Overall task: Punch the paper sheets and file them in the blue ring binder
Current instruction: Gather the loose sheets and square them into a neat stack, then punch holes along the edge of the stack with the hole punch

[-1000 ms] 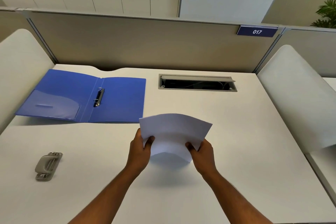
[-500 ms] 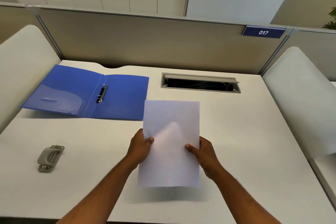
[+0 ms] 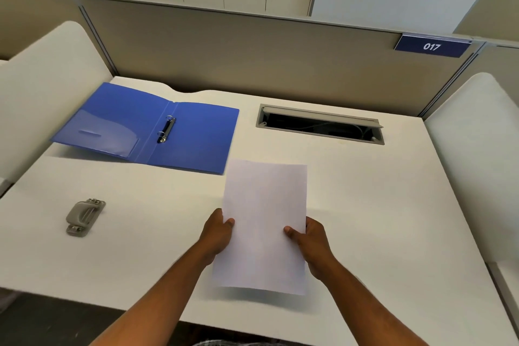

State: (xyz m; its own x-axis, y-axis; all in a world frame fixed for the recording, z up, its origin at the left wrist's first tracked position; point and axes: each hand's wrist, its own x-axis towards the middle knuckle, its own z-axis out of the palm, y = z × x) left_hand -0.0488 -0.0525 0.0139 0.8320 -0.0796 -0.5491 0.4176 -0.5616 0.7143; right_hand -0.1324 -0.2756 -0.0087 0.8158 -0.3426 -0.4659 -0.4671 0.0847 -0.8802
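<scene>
White paper sheets (image 3: 262, 222) are held flat just above the white desk (image 3: 379, 219), long side pointing away from me. My left hand (image 3: 217, 234) grips their left edge, thumb on top. My right hand (image 3: 311, 244) grips the right edge the same way. The blue ring binder (image 3: 196, 143) lies open at the back left, its two metal rings (image 3: 166, 129) standing up at the spine. A grey hole punch (image 3: 84, 216) sits on the desk to the left of my hands, apart from everything.
A cable slot (image 3: 320, 125) with a raised lid is cut into the desk at the back, right of the binder. Beige partition walls (image 3: 252, 48) close the back. White curved side panels (image 3: 474, 149) flank the desk. The front edge runs beneath my forearms.
The sheets, bowed and raised a second ago, have flattened out and come lower and nearer to me. Both hands keep their grip on the side edges.
</scene>
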